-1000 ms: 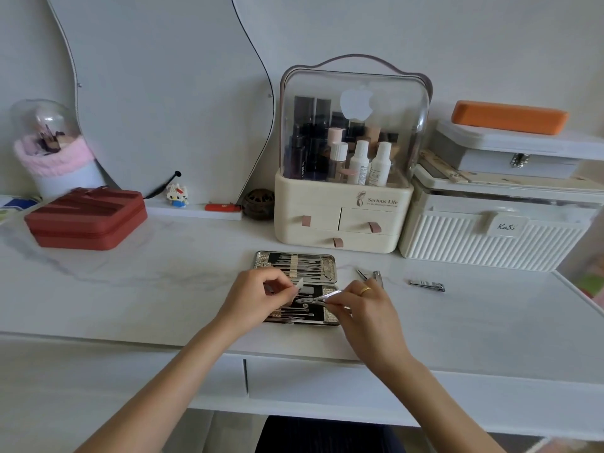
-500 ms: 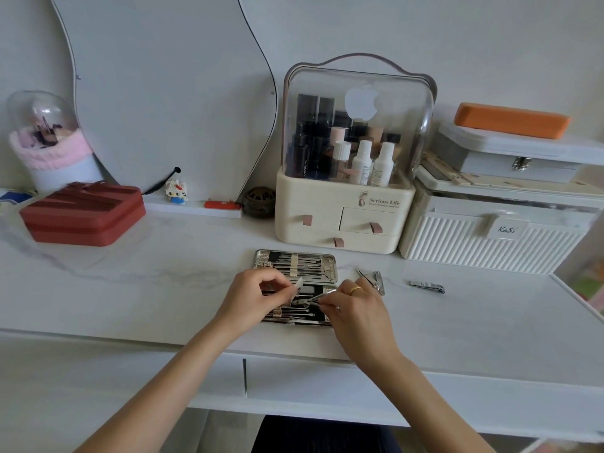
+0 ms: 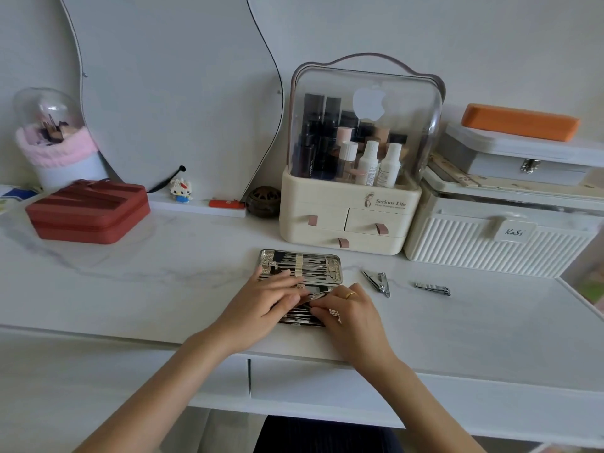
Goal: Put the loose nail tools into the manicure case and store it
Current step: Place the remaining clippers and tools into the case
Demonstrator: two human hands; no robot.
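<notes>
Case (image 3: 302,266) lies open on the table (image 3: 163,282) just in front of the cream organiser (image 3: 346,220), its far half full of tools under a band, its near half mostly hidden by both hands; far to the left a red box (image 3: 88,212) sits near the back wall, well apart from the work. Left hand (image 3: 261,305) rests over the near half with fingers loosely curled, tips down on the tools; whether it pinches anything I cannot tell. Right hand (image 3: 349,317), with a ring on one finger, has its fingertips drawn together on a thin metal tool (image 3: 315,297) at the middle of the case, seemingly pinching it; the tool's tip shows between the two hands. Step in hand, as I judge it: seating this tool into its slot in the near half. To the right, two clippers lie loose on the table: one (image 3: 377,282) just beside the case, angled; the other (image 3: 433,288) farther right, near the ribbed white box (image 3: 490,250). Next move likely calls for pressing the tool flat under its strap, then reaching right for the nearer clipper; both clippers need free slots, which the hands hide; only then can the case be shut and stored.
</notes>
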